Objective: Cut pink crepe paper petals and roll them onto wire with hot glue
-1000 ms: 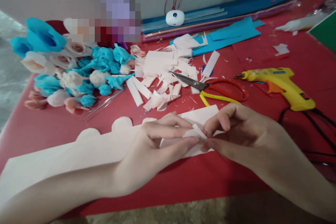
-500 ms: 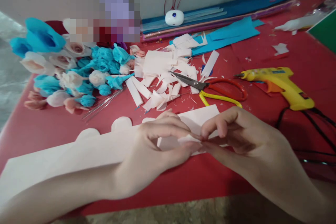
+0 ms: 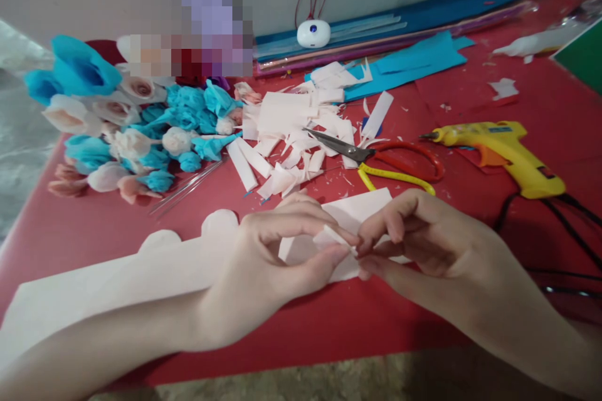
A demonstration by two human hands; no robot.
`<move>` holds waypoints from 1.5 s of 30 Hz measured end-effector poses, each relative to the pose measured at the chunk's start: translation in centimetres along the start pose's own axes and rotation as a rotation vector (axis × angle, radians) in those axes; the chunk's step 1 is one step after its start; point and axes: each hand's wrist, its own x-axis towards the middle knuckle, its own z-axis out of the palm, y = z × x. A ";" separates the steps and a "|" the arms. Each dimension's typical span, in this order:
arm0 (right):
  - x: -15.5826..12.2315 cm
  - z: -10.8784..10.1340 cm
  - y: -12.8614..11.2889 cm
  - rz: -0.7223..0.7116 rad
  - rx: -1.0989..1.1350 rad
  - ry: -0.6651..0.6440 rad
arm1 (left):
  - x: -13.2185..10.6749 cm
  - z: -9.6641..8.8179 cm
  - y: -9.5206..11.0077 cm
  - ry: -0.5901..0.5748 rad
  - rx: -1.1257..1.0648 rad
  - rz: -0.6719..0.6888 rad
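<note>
My left hand and my right hand meet fingertip to fingertip over the near part of the red table. Both pinch a small piece of pale pink paper between thumb and forefinger. Under the hands lies a long pale pink paper strip with rounded petal shapes cut along its far edge.
Red and yellow scissors lie on a pile of pale paper scraps. To the right is a yellow glue gun with a black cord. Blue and pink paper flowers are heaped at left. Blue paper sheets lie at the back.
The hands have stayed in place. The fingers have worked the small paper piece, which first flattened between the fingertips and now stands up a little again.
</note>
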 end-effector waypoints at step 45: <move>-0.6 -0.1 0.4 0.047 0.030 -0.024 | 0.2 -0.4 0.3 -0.068 0.025 -0.040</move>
